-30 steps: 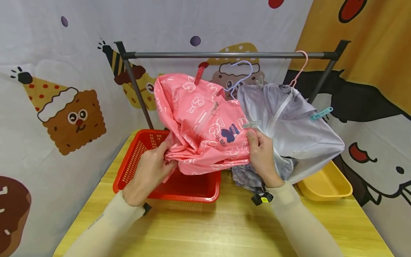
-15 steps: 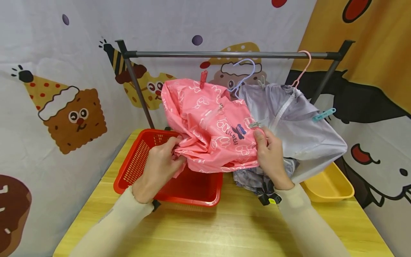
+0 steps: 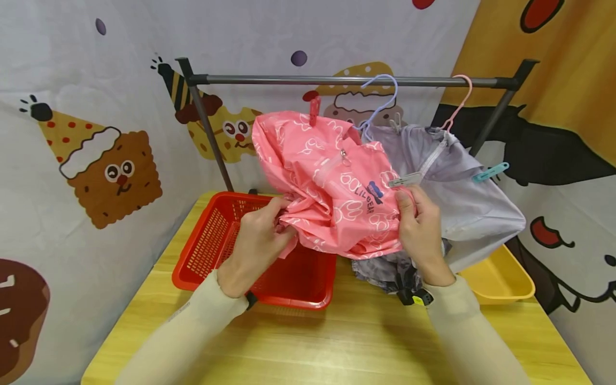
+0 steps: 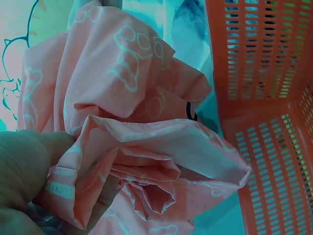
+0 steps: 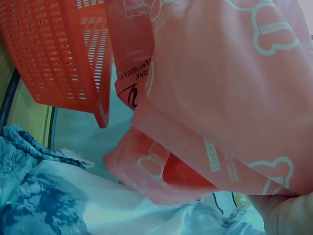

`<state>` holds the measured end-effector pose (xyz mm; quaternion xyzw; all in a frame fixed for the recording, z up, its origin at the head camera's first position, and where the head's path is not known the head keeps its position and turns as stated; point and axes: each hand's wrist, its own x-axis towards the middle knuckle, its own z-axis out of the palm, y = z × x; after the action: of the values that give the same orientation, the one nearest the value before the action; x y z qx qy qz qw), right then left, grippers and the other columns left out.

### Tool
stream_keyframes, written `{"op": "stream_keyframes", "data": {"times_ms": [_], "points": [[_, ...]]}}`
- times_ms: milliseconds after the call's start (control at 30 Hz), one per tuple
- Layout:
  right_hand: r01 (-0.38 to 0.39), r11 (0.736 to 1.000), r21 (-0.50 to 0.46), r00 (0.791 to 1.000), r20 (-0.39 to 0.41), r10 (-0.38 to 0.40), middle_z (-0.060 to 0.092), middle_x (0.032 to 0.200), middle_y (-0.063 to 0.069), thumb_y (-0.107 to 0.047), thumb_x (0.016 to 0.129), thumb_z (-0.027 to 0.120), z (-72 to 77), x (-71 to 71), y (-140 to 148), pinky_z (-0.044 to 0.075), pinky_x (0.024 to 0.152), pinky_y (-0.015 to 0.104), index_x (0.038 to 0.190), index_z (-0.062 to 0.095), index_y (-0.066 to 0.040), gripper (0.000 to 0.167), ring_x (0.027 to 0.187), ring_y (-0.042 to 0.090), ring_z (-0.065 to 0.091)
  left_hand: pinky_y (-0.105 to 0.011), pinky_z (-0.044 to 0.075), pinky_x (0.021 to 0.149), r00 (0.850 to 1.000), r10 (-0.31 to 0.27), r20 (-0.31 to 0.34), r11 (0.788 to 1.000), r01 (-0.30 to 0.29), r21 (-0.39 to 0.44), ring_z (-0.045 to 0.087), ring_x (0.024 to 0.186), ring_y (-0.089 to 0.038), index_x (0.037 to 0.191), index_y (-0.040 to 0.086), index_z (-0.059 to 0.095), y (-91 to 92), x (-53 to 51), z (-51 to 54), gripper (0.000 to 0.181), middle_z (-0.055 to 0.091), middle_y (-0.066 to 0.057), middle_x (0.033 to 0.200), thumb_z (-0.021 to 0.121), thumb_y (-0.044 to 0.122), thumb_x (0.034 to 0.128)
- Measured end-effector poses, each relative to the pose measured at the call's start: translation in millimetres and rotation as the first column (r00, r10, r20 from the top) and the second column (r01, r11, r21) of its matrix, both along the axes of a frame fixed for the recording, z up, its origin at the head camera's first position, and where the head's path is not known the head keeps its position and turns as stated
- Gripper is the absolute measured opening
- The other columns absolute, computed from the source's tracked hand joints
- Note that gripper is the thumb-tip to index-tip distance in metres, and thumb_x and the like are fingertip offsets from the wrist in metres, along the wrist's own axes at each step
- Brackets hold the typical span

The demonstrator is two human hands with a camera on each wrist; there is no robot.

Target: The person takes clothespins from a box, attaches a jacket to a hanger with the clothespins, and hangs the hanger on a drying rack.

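Note:
A pink jacket [image 3: 337,187] with white bear outlines and LILBEAR lettering spreads between my hands. My left hand [image 3: 260,240] grips its bunched lower left edge; the left wrist view shows the open end of folded pink cloth [image 4: 161,147] beside the thumb. My right hand [image 3: 423,235] pinches its right side, thumb on top, just below a pale clothespin [image 3: 405,179]. A red clothespin [image 3: 314,110] stands at the jacket's top. From its neck rises a purple hanger [image 3: 395,93], whose hook overlaps the rail [image 3: 289,80]; whether it hangs there I cannot tell.
A grey jacket [image 3: 467,208] hangs at right on a pink hanger [image 3: 462,101], with a teal clothespin [image 3: 491,172]. Below stand a red basket [image 3: 212,246] and a yellow tray [image 3: 505,278] on the wooden table [image 3: 308,342]. Grey patterned cloth [image 3: 380,272] lies between them.
Both hands and the pink jacket have shifted right. The purple hanger's hook has risen from below the rail to overlap it.

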<state>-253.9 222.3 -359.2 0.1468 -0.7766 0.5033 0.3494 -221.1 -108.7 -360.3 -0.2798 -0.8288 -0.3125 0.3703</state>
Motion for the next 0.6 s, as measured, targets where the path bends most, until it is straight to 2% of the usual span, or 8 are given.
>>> {"op": "stream_keyframes", "data": {"times_ms": [167, 300, 400, 600], "points": [[-0.005, 1.0, 0.011, 1.0, -0.02, 0.005, 0.072, 0.101, 0.002, -0.009, 0.119, 0.064, 2.0, 1.4, 3, 0.047, 0.088, 0.016, 0.118, 0.082, 0.006, 0.024, 0.094, 0.001, 0.063, -0.035, 0.061, 0.066, 1.0, -0.031, 0.006, 0.999, 0.031, 0.009, 0.06, 0.07, -0.019, 0.118, 0.004, 0.071, 13.9, -5.1, 1.3, 0.026, 0.07, -0.006, 0.082, 0.085, -0.003, 0.0971], [0.002, 1.0, 0.008, 1.0, -0.022, -0.002, 0.069, 0.1, -0.007, -0.009, 0.119, 0.065, 3.8, 1.9, 6, 0.046, 0.086, 0.017, 0.117, 0.083, 0.003, 0.022, 0.092, 0.002, 0.062, -0.032, 0.057, 0.065, 0.998, -0.062, 0.017, 0.998, 0.061, 0.026, 0.06, 0.07, -0.019, 0.116, 0.003, 0.071, 23.4, -9.8, 0.4, 0.022, 0.067, -0.006, 0.082, 0.082, -0.005, 0.0982], [0.016, 1.0, 0.008, 1.0, -0.026, -0.016, 0.067, 0.1, -0.015, -0.009, 0.118, 0.065, 5.0, 1.6, 9, 0.045, 0.084, 0.017, 0.117, 0.084, 0.003, 0.022, 0.091, 0.002, 0.061, -0.032, 0.061, 0.068, 0.996, -0.08, 0.024, 0.996, 0.079, 0.033, 0.062, 0.073, -0.019, 0.117, 0.003, 0.072, 29.7, -12.6, 0.5, 0.022, 0.07, -0.007, 0.085, 0.081, -0.005, 0.0993], [0.044, 0.999, -0.003, 0.998, -0.05, -0.045, 0.066, 0.098, -0.019, -0.008, 0.118, 0.065, 6.2, -0.3, 15, 0.045, 0.086, 0.016, 0.115, 0.083, 0.005, 0.022, 0.091, 0.0, 0.061, -0.033, 0.065, 0.073, 0.994, -0.105, 0.034, 0.993, 0.104, 0.05, 0.065, 0.076, -0.018, 0.118, 0.004, 0.073, 39.5, -17.2, 0.9, 0.021, 0.074, -0.007, 0.09, 0.081, -0.004, 0.1009]]}}
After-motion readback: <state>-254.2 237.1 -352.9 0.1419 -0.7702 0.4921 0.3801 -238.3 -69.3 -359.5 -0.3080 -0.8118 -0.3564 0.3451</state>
